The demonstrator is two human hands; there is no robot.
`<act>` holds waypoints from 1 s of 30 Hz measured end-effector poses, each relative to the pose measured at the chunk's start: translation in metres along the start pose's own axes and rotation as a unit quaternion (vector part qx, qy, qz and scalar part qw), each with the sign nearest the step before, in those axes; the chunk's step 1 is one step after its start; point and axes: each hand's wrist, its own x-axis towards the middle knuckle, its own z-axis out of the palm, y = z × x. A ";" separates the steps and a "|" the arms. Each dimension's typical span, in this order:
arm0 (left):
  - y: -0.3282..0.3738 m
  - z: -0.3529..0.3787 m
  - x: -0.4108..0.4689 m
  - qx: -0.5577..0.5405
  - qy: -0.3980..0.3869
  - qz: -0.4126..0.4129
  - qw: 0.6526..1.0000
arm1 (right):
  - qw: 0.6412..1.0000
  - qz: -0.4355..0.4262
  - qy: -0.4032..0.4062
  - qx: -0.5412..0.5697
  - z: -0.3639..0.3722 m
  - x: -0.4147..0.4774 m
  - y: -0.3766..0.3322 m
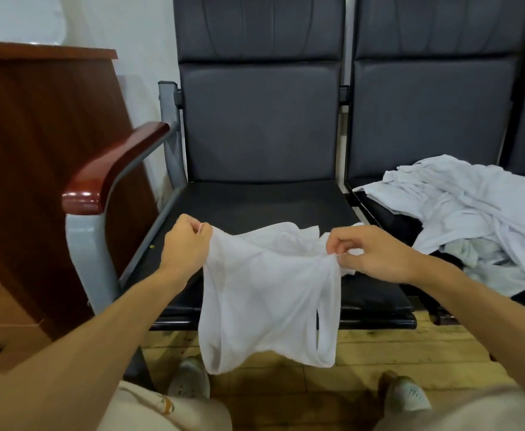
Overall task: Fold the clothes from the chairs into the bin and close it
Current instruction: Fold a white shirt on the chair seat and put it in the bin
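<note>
White vest is held stretched above the front edge of a dark padded chair, one upper corner pinched by the left hand, the other by the right hand. It could be dropped onto the wooden floor if either pinch is loosened, and a crooked fold is likely if edges are not matched. The cloth is thin, limp and slightly sheer. A crumpled pile of white clothes is seen on the next chair. No bin is in view.
</note>
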 end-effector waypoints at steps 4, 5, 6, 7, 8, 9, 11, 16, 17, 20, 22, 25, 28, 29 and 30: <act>-0.003 0.007 -0.004 0.178 -0.173 0.058 0.967 | 0.983 0.056 -0.110 -0.139 0.007 -0.007 0.007; -0.005 0.008 -0.006 0.210 -0.222 0.073 0.949 | 0.972 0.055 -0.137 -0.183 0.011 -0.008 0.009; -0.007 0.009 -0.007 0.228 -0.269 0.091 0.931 | 0.965 0.050 -0.155 -0.207 0.014 -0.008 0.010; -0.009 0.009 -0.008 0.236 -0.308 0.113 0.915 | 0.962 0.048 -0.164 -0.214 0.017 -0.009 0.011; -0.011 0.009 -0.008 0.239 -0.340 0.134 0.900 | 0.961 0.049 -0.167 -0.213 0.019 -0.009 0.011; -0.012 0.007 -0.009 0.241 -0.358 0.155 0.889 | 0.961 0.051 -0.169 -0.213 0.019 -0.009 0.010; -0.017 0.004 -0.006 0.253 -0.366 0.191 0.875 | 0.961 0.054 -0.175 -0.205 0.019 -0.007 0.008; -0.028 -0.001 -0.002 0.233 -0.429 0.211 0.847 | 0.987 0.034 -0.082 -0.135 0.014 0.000 -0.001; -0.030 0.001 -0.001 0.226 -0.424 0.219 0.849 | 0.993 0.030 -0.043 -0.103 0.012 0.003 -0.003; -0.035 0.009 0.003 0.200 -0.382 0.243 0.869 | 0.997 0.023 0.076 -0.026 0.006 0.009 -0.003; -0.035 0.013 0.005 0.172 -0.363 0.247 0.882 | 0.991 0.041 0.130 -0.001 0.003 0.011 0.001; -0.030 0.013 0.004 0.165 -0.352 0.248 0.887 | 0.982 0.076 0.171 -0.033 0.002 0.014 0.011; -0.022 0.006 0.004 0.157 -0.370 0.226 0.888 | 0.971 0.111 0.190 -0.093 0.000 0.015 0.021; -0.020 0.003 0.005 0.150 -0.373 0.216 0.890 | 0.967 0.119 0.198 -0.110 -0.001 0.015 0.023; -0.017 0.000 0.004 0.137 -0.373 0.201 0.896 | 0.962 0.130 0.209 -0.123 -0.003 0.015 0.026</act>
